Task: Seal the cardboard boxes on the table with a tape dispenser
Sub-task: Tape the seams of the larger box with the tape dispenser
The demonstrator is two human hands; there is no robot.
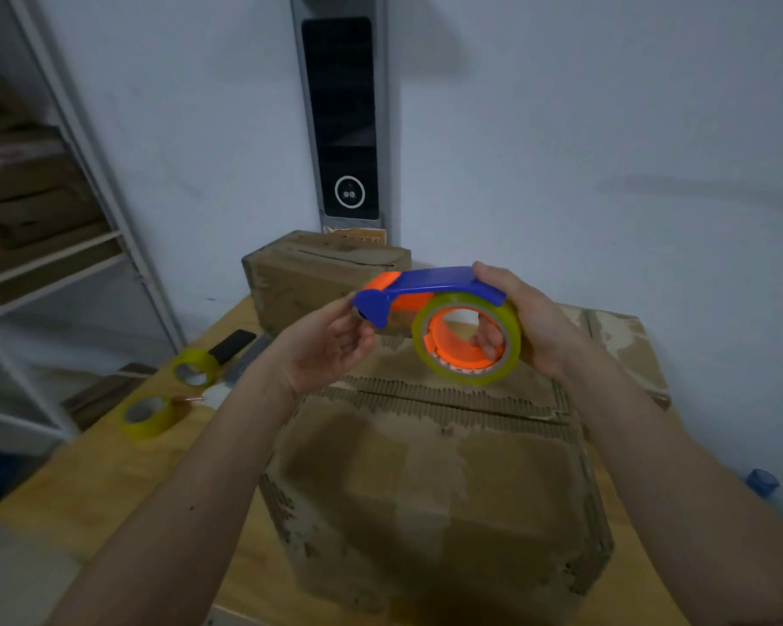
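Nearest on the wooden table (110, 472) stands a worn brown cardboard box (435, 503), its top seam untaped. Above its far edge, the right hand (525, 327) grips the blue-and-orange plastic tape dispenser (430, 305), fingers through the roll's core. The left hand (331, 345) pinches at the dispenser's nose, probably freeing the tape end. Best to draw out a short tail, then anchor it on the box's far side before pulling along the seam.

A blue-and-orange tape dispenser (430, 305) with a clear yellowish roll is held in the air. Below it, towards 6 o'clock, stands a worn cardboard box (435, 490), flaps closed.
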